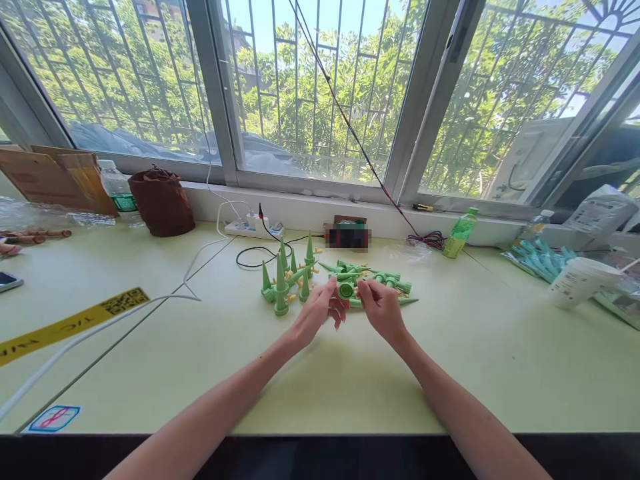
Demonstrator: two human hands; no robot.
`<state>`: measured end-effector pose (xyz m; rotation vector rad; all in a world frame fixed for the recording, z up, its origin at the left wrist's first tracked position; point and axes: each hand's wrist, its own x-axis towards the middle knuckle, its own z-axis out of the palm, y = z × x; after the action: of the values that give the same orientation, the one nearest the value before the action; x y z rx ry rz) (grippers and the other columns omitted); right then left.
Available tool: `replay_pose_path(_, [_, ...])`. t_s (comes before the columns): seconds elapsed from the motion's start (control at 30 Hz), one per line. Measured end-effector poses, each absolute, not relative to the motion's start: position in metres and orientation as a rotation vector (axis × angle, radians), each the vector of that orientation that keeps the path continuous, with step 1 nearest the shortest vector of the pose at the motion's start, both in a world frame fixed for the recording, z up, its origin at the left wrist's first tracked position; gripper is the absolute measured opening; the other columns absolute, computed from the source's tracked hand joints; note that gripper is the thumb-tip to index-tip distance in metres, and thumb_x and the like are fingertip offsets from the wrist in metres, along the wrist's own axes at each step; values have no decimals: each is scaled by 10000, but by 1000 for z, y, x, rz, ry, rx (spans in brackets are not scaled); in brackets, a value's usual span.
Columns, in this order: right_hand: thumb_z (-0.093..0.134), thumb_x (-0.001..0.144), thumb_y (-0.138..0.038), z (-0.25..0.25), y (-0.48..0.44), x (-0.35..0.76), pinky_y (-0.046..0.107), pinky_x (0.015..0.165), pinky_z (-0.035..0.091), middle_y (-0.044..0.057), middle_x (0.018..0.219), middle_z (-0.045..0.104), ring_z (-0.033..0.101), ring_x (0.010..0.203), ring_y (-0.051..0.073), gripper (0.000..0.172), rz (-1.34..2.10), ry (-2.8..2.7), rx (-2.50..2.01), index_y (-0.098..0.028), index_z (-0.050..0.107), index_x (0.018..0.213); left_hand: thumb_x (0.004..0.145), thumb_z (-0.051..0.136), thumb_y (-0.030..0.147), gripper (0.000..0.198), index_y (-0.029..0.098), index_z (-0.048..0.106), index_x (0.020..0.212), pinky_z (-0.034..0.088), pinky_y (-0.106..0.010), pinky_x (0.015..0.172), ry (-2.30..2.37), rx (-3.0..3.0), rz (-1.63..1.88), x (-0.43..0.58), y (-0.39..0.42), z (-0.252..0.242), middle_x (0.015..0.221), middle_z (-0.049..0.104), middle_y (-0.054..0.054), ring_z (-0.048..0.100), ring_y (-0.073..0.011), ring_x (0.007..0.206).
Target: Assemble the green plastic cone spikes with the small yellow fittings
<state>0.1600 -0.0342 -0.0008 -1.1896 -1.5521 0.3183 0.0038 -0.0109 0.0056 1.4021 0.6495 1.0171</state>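
My left hand [324,304] is closed around a green plant watering spike [345,291], its round open end turned towards me. Close beside that end, my right hand [383,303] has its thumb and fingers pinched together. What sits between them, if anything, is too small to make out. To the left, several green watering spikes [281,293] with small yellow valves stand point up on the table. Behind and to the right of my hands lies a loose pile of green spikes and caps [390,278], partly hidden by my fingers.
A power strip [255,230] with cables lies by the window sill. The brown bag [161,202] and a clear bottle [117,187] are at back left. At right are a green bottle [460,233] and a tilted white cup [575,283]. A white cable [100,328] crosses the left side.
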Motion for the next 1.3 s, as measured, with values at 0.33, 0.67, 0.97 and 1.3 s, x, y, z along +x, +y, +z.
replay_pose_path(0.33, [423, 941, -523, -8, -30, 161, 250, 473, 290, -41, 497, 418, 361, 462, 110, 416, 477, -1600, -1161, -200, 483, 684, 869, 492, 576, 431, 150, 525, 813, 415, -198, 391, 683, 1453, 907, -1, -9, 6, 676, 520, -7, 555, -112, 517])
replay_pose_path(0.67, [360, 953, -560, -4, -31, 160, 263, 469, 296, -33, 439, 399, 370, 435, 115, 508, 493, -1569, -1207, -212, 393, 586, 884, 526, 466, 373, 181, 588, 1117, 443, -195, 393, 712, 1822, 1042, -2, -7, -8, 789, 574, -30, 590, -125, 589])
replay_pose_path(0.97, [364, 953, -554, -1, -32, 158, 264, 474, 298, -20, 472, 434, 387, 453, 116, 508, 444, -1525, -1232, -204, 433, 592, 877, 535, 461, 360, 218, 580, 1139, 460, -191, 380, 736, 1799, 1151, 0, -6, -7, 1077, 530, -77, 569, -85, 585])
replay_pose_path(1.3, [415, 943, -533, -4, -33, 160, 250, 467, 302, -42, 485, 429, 375, 442, 108, 428, 531, -1592, -1158, -209, 451, 665, 850, 459, 642, 565, 128, 562, 637, 339, -203, 353, 739, 1365, 799, 0, -7, 4, 615, 563, -38, 463, -77, 409])
